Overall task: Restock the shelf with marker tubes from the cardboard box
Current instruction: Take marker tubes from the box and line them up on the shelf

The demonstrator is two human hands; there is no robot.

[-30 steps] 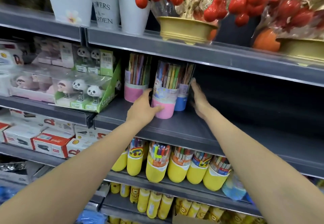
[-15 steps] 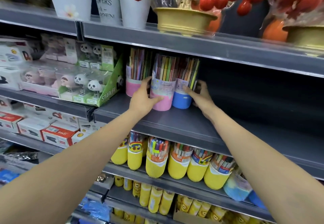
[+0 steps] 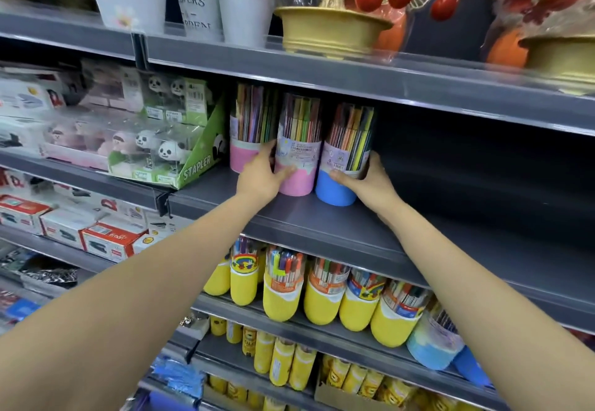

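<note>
Three marker tubes stand upright at the left end of the grey shelf, near its front edge. The left hand grips the pink tube, thumb across its front, fingers curled round its left side between it and the rear pink tube. The right hand grips the blue tube, thumb laid across the front above the blue base, fingers wrapped round the right side. Pink tube and blue tube stand just beside each other, seemingly touching at the bases, though the blur leaves that unsure. The stapler box sits left of them. Yellow tubes line the shelf below.
</note>
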